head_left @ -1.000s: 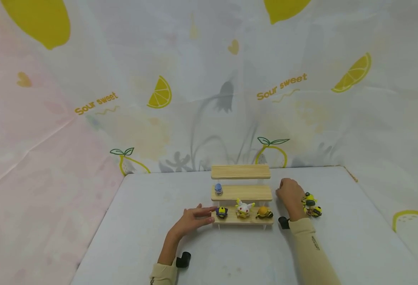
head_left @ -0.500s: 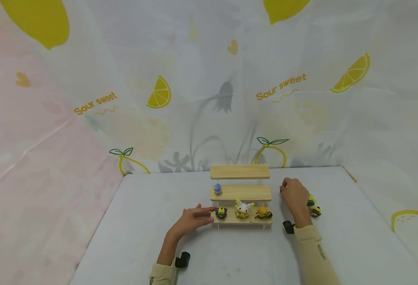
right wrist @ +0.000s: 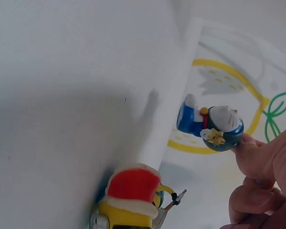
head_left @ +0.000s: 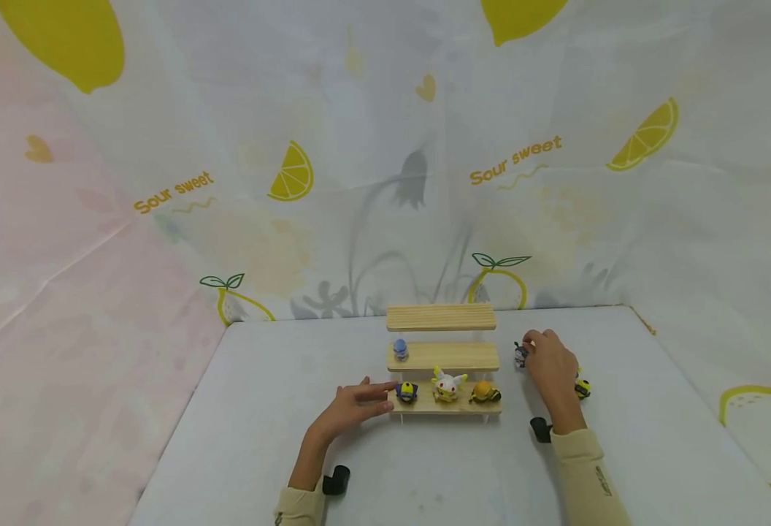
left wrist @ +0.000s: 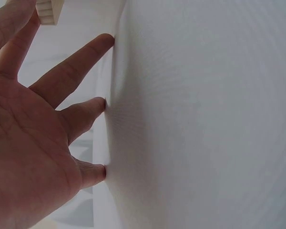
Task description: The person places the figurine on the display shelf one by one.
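Observation:
A three-tier wooden display shelf (head_left: 441, 317) stands on the table. My left hand (head_left: 357, 405) is spread at its left end, with one finger touching the bottom tier and other fingertips on the tabletop. Beside that finger sits a purple-and-yellow figurine (head_left: 407, 392). A white figurine with yellow ears (head_left: 447, 385) and an orange-topped figurine (head_left: 485, 392) share this tier, and a blue-capped figurine (head_left: 401, 350) sits on the middle one. Right of the shelf, my right hand (head_left: 552, 365) pinches a blue-and-white cat figurine (right wrist: 214, 124) by its head, above the tabletop.
A yellow-and-black figurine (head_left: 582, 389) shows at the right of my right forearm, others there being hidden. In the right wrist view a yellow figurine with a red hat (right wrist: 133, 186) stands on the table. A lemon-print cloth (head_left: 333, 241) hangs behind the table.
My right hand has shifted slightly right and turned, so the figurine at its fingertips now shows. It covers more of the figurines at the right. The left hand stays in place.

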Demonstrator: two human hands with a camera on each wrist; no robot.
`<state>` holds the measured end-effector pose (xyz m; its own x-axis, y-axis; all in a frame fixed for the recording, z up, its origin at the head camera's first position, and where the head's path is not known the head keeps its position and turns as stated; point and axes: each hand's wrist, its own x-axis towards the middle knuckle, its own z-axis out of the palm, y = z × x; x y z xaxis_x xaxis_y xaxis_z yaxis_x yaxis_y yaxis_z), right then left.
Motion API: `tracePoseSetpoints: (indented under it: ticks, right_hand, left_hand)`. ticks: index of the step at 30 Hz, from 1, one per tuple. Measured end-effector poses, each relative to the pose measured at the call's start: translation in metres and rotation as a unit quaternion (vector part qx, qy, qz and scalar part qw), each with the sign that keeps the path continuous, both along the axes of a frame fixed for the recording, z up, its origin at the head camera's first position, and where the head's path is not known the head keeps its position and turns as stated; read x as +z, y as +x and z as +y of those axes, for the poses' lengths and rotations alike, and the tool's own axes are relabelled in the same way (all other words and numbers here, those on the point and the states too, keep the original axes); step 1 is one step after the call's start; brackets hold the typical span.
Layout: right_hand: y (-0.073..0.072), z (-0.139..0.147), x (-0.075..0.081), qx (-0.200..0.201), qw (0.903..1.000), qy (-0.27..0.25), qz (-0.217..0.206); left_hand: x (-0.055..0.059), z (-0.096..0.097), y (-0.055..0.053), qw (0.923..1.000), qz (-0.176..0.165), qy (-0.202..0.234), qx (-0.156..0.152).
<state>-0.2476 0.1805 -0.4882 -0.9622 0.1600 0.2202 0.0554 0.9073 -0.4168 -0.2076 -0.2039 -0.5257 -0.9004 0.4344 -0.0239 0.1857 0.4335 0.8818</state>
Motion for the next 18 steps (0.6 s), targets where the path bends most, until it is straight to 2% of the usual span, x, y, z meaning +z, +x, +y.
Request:
tracePoseSetpoints:
  ticks: [9,18]
  right_hand:
    - [0.011,0.003,0.002,-0.001,0.9977,-0.014,0.067]
    - [0.024,0.003,0.019,0.006,0.9939,-0.032,0.105]
  left_hand:
    - [0.000,0.000,0.000,1.0000,-0.006,0.002,0.001]
    - [-0.001,0.000,-0.001,1.0000,-0.001,-0.001,-0.001]
